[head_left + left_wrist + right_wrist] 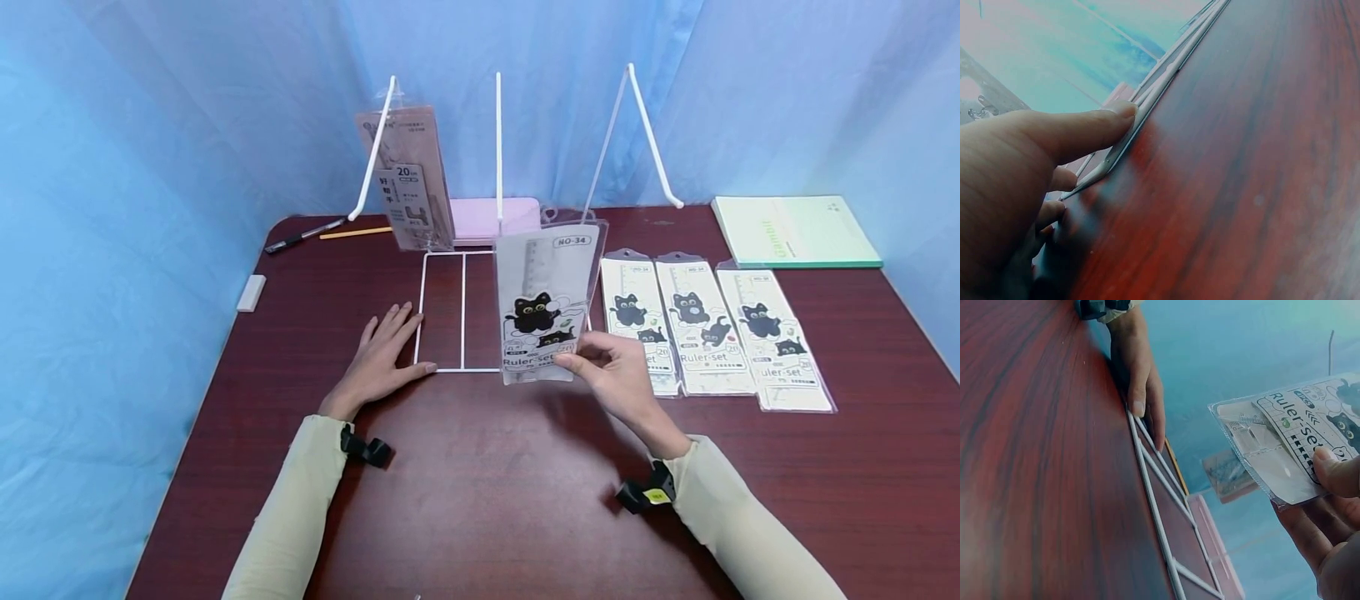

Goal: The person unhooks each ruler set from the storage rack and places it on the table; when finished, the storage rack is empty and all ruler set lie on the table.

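Note:
My right hand pinches the lower right corner of a clear-sleeved ruler set with black cats, thumb in front and fingers behind. The packet stands upright, its top close to the tip of the white rack's middle prong; whether they touch I cannot tell. My left hand lies on the table with fingers spread. Its thumb touches the front left corner of the rack's wire base, seen also in the left wrist view. A pinkish ruler packet hangs on the left prong.
Three more ruler sets lie in a row on the right of the table. Behind them is a green notebook. A pink case lies behind the rack. A pen, a yellow pencil and a white eraser lie left.

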Tool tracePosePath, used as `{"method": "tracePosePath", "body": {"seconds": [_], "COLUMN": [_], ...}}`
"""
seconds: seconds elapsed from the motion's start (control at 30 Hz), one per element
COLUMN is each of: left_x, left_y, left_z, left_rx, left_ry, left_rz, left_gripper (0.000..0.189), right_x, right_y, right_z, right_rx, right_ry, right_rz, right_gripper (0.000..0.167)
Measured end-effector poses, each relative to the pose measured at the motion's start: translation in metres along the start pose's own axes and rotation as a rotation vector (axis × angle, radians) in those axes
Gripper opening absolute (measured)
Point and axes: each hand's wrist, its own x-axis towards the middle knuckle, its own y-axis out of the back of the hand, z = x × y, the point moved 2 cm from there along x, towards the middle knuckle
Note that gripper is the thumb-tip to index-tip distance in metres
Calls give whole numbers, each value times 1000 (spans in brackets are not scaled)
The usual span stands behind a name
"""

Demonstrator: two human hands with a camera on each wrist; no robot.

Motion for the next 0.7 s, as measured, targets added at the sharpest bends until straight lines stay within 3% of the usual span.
{"method": "tracePosePath", "body": {"seconds": [0.27, 0.53, 0.63, 0.7], "left_x": [0, 0, 0, 0], "left_y": [-1, -1, -1, -1], "left_z": [-1, -1, -1, -1], "left_rx": [0, 0, 5, 6], "left_ry": [5, 0, -1, 1], "left_rz": [-6, 2, 2, 0], "left_gripper": [88, 88, 88, 88], "right_x": [-4, -8, -10, -11], "right_y": [19, 41, 50, 57], "right_z": [8, 18, 22, 26], "right_rx": [-52, -121, -118, -117], "right_ry": [-54, -57, -84, -99], "right_rz": [-2, 24, 42, 49], "right_gripper": [6, 12, 7, 14]}}
